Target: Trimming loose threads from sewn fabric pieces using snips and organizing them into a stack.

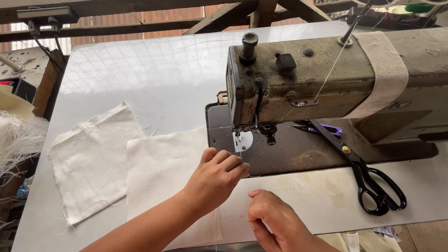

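The left hand (pixel 219 175) is pinched shut on a fine white thread (pixel 240 150) hanging just below the needle of the old sewing machine (pixel 326 79), while the right hand (pixel 275 221), at 5 o'clock from it, is loosely curled with fingertips together; whether it grips the thread's tail I cannot tell. The thread looks weightless, limp and easily snapped, best held near its end between fingertips. White cloth pieces (pixel 158 163) lie at 9 o'clock on the desk (pixel 154 70), black scissors (pixel 368 182) at 3 o'clock.

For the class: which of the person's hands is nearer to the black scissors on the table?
Right. The right hand lies low, left of the black scissors; the left hand is farther left, by the needle.
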